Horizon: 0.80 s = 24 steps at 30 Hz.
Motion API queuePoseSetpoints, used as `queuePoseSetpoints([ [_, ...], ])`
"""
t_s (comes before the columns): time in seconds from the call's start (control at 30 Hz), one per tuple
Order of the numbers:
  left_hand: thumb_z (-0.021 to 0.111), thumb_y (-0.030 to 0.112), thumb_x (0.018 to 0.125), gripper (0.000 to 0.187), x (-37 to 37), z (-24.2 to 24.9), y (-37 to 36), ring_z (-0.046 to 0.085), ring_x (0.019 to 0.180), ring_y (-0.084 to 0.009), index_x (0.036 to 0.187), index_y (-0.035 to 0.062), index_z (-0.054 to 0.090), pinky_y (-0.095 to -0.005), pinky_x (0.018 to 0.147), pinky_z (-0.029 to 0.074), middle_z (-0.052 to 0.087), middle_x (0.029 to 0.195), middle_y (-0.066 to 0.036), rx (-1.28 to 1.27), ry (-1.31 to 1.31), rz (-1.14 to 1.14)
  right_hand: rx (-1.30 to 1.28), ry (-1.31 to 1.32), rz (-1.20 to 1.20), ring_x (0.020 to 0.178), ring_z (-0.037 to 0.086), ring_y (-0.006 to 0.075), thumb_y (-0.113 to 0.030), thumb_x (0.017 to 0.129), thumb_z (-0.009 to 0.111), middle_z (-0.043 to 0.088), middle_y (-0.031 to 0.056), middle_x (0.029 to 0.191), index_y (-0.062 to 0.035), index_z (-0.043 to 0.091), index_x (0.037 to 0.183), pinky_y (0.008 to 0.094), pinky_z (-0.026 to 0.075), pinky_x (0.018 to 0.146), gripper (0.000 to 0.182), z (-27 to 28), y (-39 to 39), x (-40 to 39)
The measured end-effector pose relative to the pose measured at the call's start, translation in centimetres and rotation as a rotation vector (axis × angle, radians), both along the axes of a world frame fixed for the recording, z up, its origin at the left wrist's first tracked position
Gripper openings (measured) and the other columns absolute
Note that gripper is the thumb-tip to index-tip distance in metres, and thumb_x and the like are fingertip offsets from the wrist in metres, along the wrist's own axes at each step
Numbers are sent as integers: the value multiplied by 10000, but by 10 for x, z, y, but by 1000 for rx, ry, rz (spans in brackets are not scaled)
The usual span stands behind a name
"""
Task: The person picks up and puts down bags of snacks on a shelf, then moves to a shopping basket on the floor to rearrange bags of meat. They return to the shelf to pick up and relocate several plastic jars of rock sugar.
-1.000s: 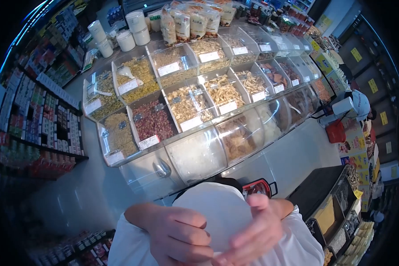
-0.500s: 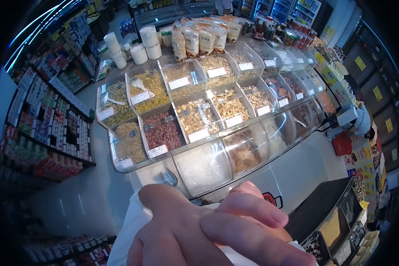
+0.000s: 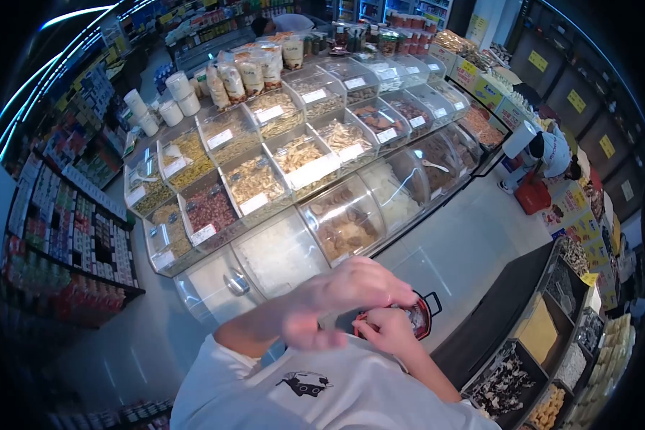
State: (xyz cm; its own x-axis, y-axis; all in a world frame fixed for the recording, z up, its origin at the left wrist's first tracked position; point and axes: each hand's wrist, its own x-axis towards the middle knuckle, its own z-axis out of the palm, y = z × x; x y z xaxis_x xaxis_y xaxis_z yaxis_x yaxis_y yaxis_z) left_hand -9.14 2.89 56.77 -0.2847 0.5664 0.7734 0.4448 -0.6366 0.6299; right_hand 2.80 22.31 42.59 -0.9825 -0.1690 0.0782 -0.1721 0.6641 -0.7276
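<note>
Head view: pale floor (image 3: 451, 251) runs between the front edge of the clear bins (image 3: 204, 287) and the black counter (image 3: 484, 308). Left hand (image 3: 347, 290), blurred, fingers bent; right hand (image 3: 394, 332), loosely curled just beside it; whether either grips anything, I cannot tell. Red-rimmed basket (image 3: 428, 315) appears just beyond the right hand. Bins contain dark-red buds (image 3: 208, 208), pale slices (image 3: 251, 179), white contents (image 3: 279, 247).

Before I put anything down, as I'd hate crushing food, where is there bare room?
Bare floor lies between the clear bins and black stand; more lies between bins and left shelves. Crowded: behind the bins, with canisters and bags, and past the right hand, where the red basket shows.
</note>
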Motion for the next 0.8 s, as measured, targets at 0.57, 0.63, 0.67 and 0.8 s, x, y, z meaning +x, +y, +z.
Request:
queuePoseSetpoints([
  [0.57, 547, 461, 936, 444, 59, -458, -82, 699, 936, -337, 1128, 96, 712, -450, 785, 543, 728, 1065, -154, -1790, -530, 286, -56, -988, -643, 961, 682, 404, -414, 962, 544, 711, 265, 962, 12, 747, 952, 470, 520, 858, 473, -377, 147, 209],
  [0.63, 545, 476, 938, 455, 39, -454, -80, 699, 937, -328, 1128, 98, 714, -443, 781, 542, 729, 1068, -143, -1767, -656, 245, 96, -1073, -495, 1146, 617, 399, -433, 962, 493, 686, 235, 1157, -114, 730, 1142, 447, 477, 1006, 436, -404, 138, 243],
  [0.67, 544, 484, 939, 461, 35, -457, -77, 700, 938, -324, 1127, 99, 714, -440, 780, 541, 730, 1070, -138, -1758, -724, 212, 86, -1101, -519, 1146, 617, 399, -433, 962, 493, 686, 235, 1157, -114, 730, 1142, 447, 477, 1006, 436, -402, 132, 256],
  [0.8, 541, 514, 942, 483, 46, -475, -71, 702, 940, -306, 1127, 104, 718, -427, 772, 539, 732, 1076, -116, -1742, -1004, 23, 64, -1150, -573, 1145, 619, 388, -418, 966, 495, 678, 241, 1169, -97, 715, 1162, 433, 474, 1015, 436, -380, 95, 321],
])
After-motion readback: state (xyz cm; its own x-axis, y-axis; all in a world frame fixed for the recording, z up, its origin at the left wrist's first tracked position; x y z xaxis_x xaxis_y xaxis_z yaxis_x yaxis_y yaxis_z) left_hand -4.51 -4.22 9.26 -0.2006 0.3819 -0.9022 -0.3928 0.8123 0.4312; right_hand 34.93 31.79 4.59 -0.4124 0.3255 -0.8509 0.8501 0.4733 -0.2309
